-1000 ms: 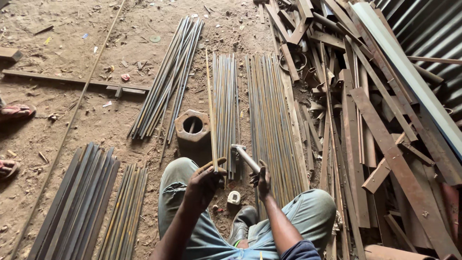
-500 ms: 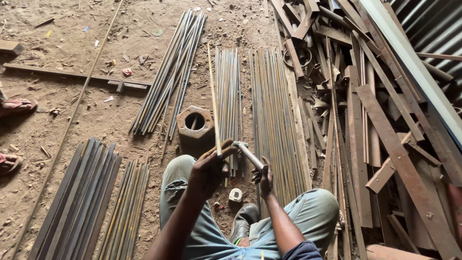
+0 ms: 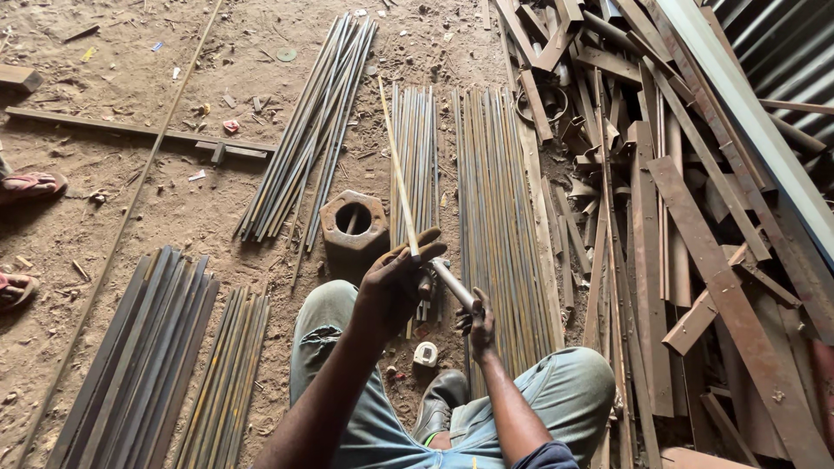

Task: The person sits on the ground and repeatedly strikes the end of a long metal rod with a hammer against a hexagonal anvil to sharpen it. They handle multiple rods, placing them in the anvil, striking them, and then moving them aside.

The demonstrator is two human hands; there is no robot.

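Since the earlier frame my left hand [image 3: 395, 282] has lifted a little higher, carrying the thin rod [image 3: 398, 165] with it, and the view has tipped slightly. I see my left fingers curled shut around the rod's near end; it runs away from me, long, straight and pale yellowish, over the rod bundles [image 3: 495, 208] on the dirt floor [image 3: 130, 200]. My right hand [image 3: 476, 320] is closed on a short grey pipe [image 3: 453, 284], whose far end meets the rod beside my left fingers. The hexagonal metal block [image 3: 352, 224] sits just beyond my knee.
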